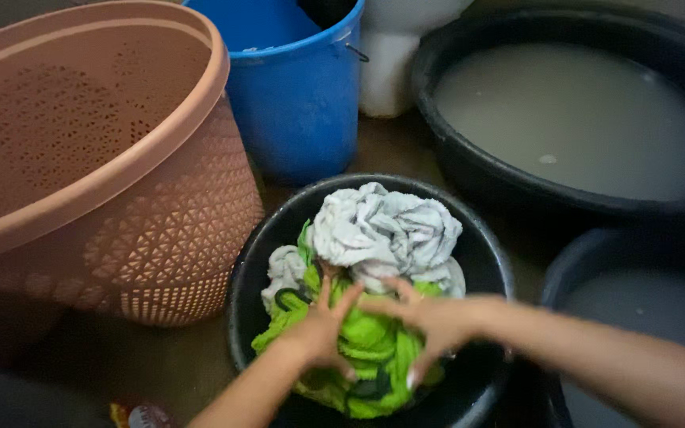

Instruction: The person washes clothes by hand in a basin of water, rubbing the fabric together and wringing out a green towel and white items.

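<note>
A small black basin (479, 252) on the floor holds a wrung pale grey cloth (386, 228) at the back and a bright green garment (370, 349) at the front. My left hand (319, 329) presses on the green garment with its fingers spread. My right hand (430, 321) lies beside it, fingers curled into the same green fabric. The two hands almost touch above the middle of the basin.
A tall peach perforated laundry basket (112, 182) stands at the left. Behind the basin is a blue bucket (299, 95). A large black tub of cloudy water (572, 119) sits at the back right, another dark basin (636, 301) at the right edge.
</note>
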